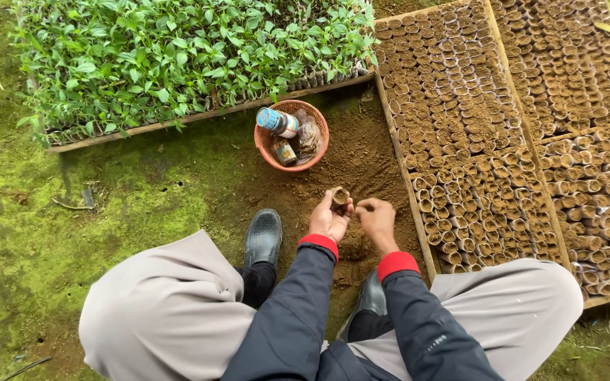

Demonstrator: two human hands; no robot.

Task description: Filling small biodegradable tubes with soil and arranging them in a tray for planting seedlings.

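1. The pot [339,196], a small soil-filled cup, sits upright in the left hand [330,219], whose fingers curl around it above bare soil.
2. The right hand [377,215] is just right of the pot, fingers pinched narrow together, tips bent toward the pot; whether it holds anything cannot be told.
3. Both sleeves are dark with red cuffs; the person squats, grey knees to either side, a black shoe [263,238] left of the pot and below it.
4. A basket [317,152], round and orange, lies just beyond the pot, holding a blue-capped jar [277,122], a smaller jar and a clear bag.
5. Right of the pot, wooden frames [402,166] hold rows of filled pots, packed close.
6. Beyond the basket and left, a tray of green seedlings [178,49] stands on mossy ground [30,233].
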